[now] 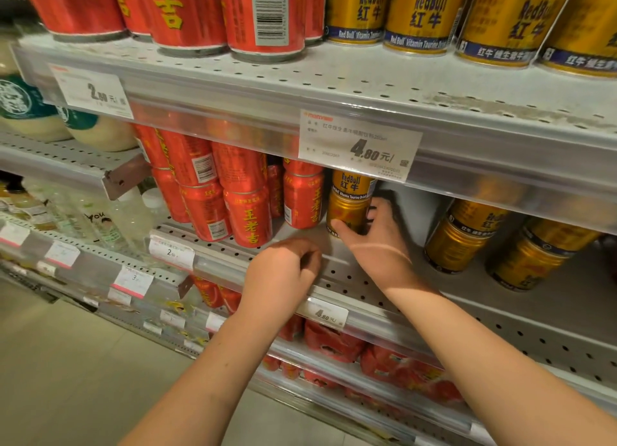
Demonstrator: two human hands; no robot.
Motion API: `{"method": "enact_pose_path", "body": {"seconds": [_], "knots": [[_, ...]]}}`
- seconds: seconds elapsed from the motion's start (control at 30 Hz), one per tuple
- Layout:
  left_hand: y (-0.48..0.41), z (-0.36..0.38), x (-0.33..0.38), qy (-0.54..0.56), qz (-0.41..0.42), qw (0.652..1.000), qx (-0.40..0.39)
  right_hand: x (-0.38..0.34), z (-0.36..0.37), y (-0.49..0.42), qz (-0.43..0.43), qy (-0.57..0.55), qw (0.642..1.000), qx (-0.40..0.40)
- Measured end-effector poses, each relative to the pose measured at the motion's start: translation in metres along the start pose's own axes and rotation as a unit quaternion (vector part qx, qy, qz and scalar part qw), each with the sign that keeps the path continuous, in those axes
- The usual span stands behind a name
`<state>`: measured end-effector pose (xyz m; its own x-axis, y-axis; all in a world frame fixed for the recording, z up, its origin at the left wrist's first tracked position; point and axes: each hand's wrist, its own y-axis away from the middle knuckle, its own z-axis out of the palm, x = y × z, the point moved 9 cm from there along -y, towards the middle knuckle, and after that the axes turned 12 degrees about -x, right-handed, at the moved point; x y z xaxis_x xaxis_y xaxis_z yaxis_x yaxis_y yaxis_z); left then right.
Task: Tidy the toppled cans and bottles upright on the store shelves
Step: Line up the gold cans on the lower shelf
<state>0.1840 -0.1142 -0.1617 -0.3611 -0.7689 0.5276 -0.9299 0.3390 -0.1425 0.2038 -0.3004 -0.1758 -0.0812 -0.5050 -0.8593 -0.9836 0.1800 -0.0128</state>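
We grip the gold can (345, 208) low w/ right hand (384, 238), prob steadying it upright. Left hand (283, 272) is curled, empty.

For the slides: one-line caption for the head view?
Right hand grips a gold Red Bull can beside red cans on the shelf; left hand curled at its edge.
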Motion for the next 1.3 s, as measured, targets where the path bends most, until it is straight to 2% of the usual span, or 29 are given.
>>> {"method": "enact_pose_path", "body": {"seconds": [0.17,0.33,0.57,0.67,0.77,0.87,0.9,0.97,1.03,1.13,1.2,1.3], "knots": [[-0.004,0.001,-0.004,0.010,-0.011,1.000,-0.003,0.005,0.004,0.003,-0.001,-0.029,0.996,-0.083],[-0.004,0.002,-0.005,0.007,-0.011,1.000,0.011,0.012,0.002,0.014,0.009,-0.015,0.992,-0.129],[-0.007,0.007,-0.006,-0.005,-0.013,1.000,0.001,0.024,-0.038,0.054,-0.012,0.031,0.998,-0.048],[-0.005,0.009,0.004,0.014,-0.014,1.000,0.011,0.037,-0.076,0.075,-0.008,0.028,0.999,0.023],[0.000,0.025,0.038,0.161,0.009,0.987,0.011,0.053,-0.111,0.098,0.014,0.007,0.993,0.116],[-0.008,0.047,0.090,0.327,0.043,0.944,-0.025,0.068,-0.123,0.112,0.031,-0.020,0.989,0.145],[-0.013,0.051,0.105,0.345,0.052,0.936,-0.033,0.071,-0.126,0.114,0.035,-0.027,0.988,0.149],[-0.025,0.055,0.133,0.314,0.064,0.946,-0.050,0.078,-0.129,0.113,0.055,-0.034,0.987,0.144],[-0.037,0.061,0.156,0.294,0.067,0.950,-0.087,0.082,-0.124,0.107,0.088,-0.022,0.990,0.107],[-0.048,0.067,0.178,0.321,0.052,0.937,-0.127,0.077,-0.115,0.096,0.087,0.002,0.994,0.064],[-0.052,0.064,0.188,0.322,0.063,0.939,-0.106,0.075,-0.117,0.090,0.079,0.026,0.995,0.055],[-0.052,0.059,0.182,0.323,0.064,0.940,-0.087,0.081,-0.122,0.081,0.057,-0.025,0.998,0.030]]}}
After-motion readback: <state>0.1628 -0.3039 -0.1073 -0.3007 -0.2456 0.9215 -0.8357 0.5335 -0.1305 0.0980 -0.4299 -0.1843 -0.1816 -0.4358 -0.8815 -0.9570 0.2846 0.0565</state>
